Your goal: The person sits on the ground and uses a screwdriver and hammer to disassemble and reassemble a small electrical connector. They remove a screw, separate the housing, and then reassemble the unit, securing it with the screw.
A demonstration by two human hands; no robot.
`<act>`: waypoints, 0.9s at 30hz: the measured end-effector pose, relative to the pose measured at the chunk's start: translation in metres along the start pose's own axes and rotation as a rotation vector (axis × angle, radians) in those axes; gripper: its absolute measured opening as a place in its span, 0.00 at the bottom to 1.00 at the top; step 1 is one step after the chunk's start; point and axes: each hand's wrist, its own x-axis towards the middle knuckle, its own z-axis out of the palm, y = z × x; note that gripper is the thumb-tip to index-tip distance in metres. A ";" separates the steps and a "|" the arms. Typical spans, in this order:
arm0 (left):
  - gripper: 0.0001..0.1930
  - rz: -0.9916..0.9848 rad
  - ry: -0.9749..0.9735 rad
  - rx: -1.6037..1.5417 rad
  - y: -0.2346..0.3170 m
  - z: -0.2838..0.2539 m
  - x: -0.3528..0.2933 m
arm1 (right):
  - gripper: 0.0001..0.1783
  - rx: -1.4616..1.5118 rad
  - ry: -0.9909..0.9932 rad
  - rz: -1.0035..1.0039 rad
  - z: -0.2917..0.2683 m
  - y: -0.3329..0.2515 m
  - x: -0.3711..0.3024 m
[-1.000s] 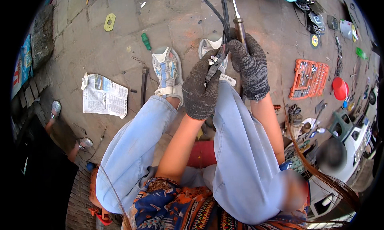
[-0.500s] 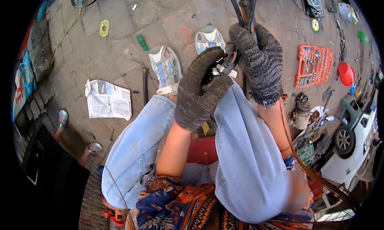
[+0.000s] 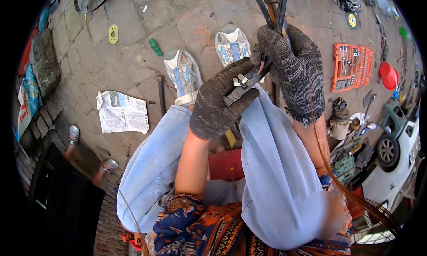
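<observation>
My left hand [image 3: 213, 107], in a dark grey knitted glove, is closed round a dark wiring connector [image 3: 240, 93] with small white and silvery pieces on it. A short reddish wire [image 3: 261, 65] runs from its upper end toward the other hand. My right hand [image 3: 293, 71], gloved the same way, is wrapped round a bundle of black cables [image 3: 282, 11] that reaches up past the top of the picture. Between them the gloves nearly touch, above my right knee. The fingers partly hide where the connector joins the cables.
An orange socket set case [image 3: 352, 68] lies open at right, near a red bowl-like object [image 3: 388, 76]. At left are a green-handled screwdriver [image 3: 155, 47], a dark metal bar [image 3: 161, 95] and a newspaper sheet [image 3: 122, 113]. Another person's feet [image 3: 110, 164] show at far left.
My left hand has turned and shifted slightly down and left, so more of the connector's dark body shows. The right hand keeps its hold on the cables.
</observation>
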 end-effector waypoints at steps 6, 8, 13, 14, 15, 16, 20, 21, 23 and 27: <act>0.36 0.083 -0.167 -0.008 -0.001 -0.013 0.012 | 0.21 -0.034 -0.071 -0.063 -0.003 -0.008 0.005; 0.39 0.080 -0.414 -0.057 0.003 -0.041 0.033 | 0.22 -0.025 -0.118 -0.001 -0.001 -0.019 0.006; 0.44 -0.098 -0.714 0.263 0.024 -0.102 0.083 | 0.22 0.068 -0.252 -0.070 0.012 -0.007 0.018; 0.48 -0.093 -0.668 0.405 0.037 -0.104 0.077 | 0.21 0.042 -0.247 -0.098 0.017 -0.007 0.017; 0.49 -0.093 -0.671 0.363 0.035 -0.107 0.073 | 0.21 0.015 -0.242 -0.125 0.022 -0.008 0.016; 0.50 -0.092 -0.673 0.318 0.032 -0.111 0.070 | 0.19 0.095 -0.264 -0.126 0.027 -0.012 0.015; 0.54 -0.148 -0.570 -0.050 0.007 -0.107 0.038 | 0.19 0.371 -0.482 0.004 0.043 -0.015 0.014; 0.54 -0.184 -0.536 -0.187 0.003 -0.101 0.028 | 0.20 0.386 -0.501 0.035 0.046 -0.017 0.013; 0.52 -0.114 -0.424 -0.440 -0.006 -0.087 0.009 | 0.20 0.405 -0.521 0.108 0.051 -0.018 0.010; 0.51 -0.250 -0.237 -0.469 -0.002 -0.074 -0.008 | 0.21 0.360 -0.493 0.170 0.056 -0.016 0.008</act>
